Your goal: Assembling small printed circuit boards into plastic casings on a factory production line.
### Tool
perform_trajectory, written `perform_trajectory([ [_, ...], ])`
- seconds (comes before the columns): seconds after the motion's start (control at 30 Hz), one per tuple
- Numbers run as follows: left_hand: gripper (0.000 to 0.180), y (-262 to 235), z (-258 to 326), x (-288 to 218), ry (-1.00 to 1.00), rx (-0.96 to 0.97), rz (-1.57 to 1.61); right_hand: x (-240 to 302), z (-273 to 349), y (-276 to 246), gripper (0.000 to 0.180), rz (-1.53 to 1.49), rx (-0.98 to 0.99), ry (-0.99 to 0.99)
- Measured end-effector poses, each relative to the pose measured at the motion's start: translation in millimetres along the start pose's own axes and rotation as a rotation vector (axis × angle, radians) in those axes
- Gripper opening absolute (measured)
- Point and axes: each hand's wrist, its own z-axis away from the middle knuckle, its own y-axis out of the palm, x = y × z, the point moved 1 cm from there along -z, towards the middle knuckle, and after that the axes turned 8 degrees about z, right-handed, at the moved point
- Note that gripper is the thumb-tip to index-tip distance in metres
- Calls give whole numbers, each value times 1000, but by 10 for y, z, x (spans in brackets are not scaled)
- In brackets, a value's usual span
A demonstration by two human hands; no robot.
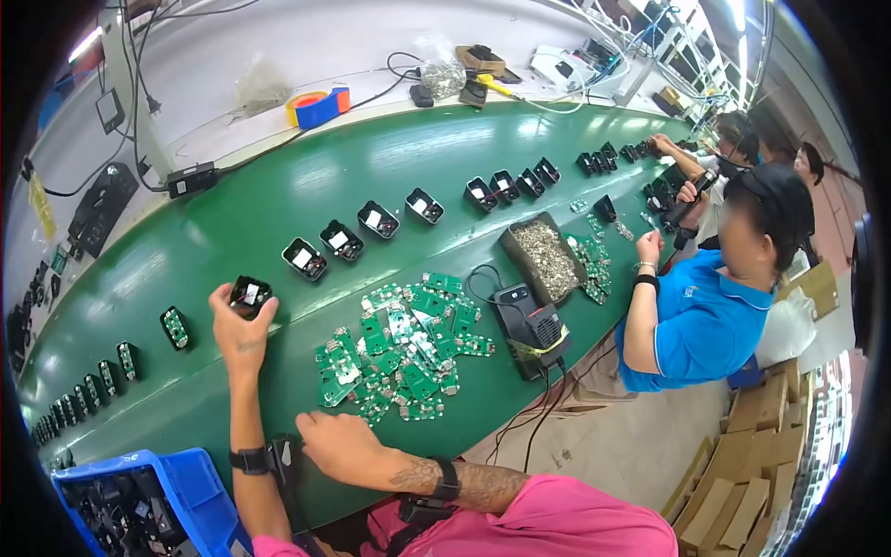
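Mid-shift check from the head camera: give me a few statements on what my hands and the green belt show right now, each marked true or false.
1. The left hand holds a small black housing above the green belt. True.
2. The right hand holds a screwdriver. False: it rests at the belt's near edge by the pile of green circuit boards, no tool in it.
3. The blue bin sits at the lower left. True.
4. The belt carries only one housing. False: a row of open black housings runs along it.
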Motion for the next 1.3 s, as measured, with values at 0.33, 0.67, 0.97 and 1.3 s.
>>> perform_trajectory([
  [0.33,64,-998,975,-684,-373,373,817,-411,224,-853,21,-988,-322,343],
  [0.67,63,-965,1354,-908,-653,740,896,-261,89,-738,13,-1285,-315,274],
  [0.97,48,-837,1404,-774,-551,652,966,-236,175,-727,14,-1244,-273,205],
  [1.3,62,-769,1427,-785,-612,430,1109,-200,215,-702,19,-947,-387,-6],
])
